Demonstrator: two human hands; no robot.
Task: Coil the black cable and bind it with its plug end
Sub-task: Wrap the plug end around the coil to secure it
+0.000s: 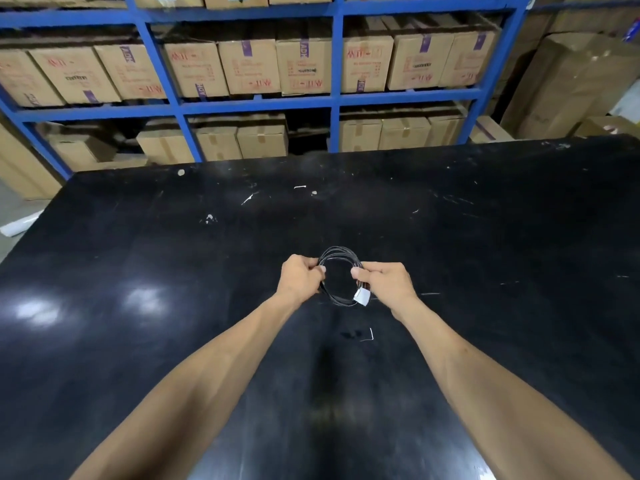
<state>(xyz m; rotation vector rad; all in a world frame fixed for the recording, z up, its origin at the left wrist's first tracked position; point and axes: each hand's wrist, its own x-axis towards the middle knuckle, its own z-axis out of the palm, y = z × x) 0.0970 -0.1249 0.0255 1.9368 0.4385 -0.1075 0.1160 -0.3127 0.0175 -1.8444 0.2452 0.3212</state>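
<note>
Holding the black cable (337, 263) as a round coil of several loops, centre of the frame, above the black bench (485, 237). Left hand (299, 278) is gripping the coil's left side, fingers closed around the strands. Right hand (384, 280) is pinching the coil's right side, fingers closed on it. White plug end (362, 296) is hanging at the coil's lower right, just under the right hand's thumb. A small bent white scrap (367, 336) is lying on the bench below the coil, between the forearms. Blue shelving (334, 98) with cardboard boxes (249, 67) is filling the upper frame behind the bench.
</note>
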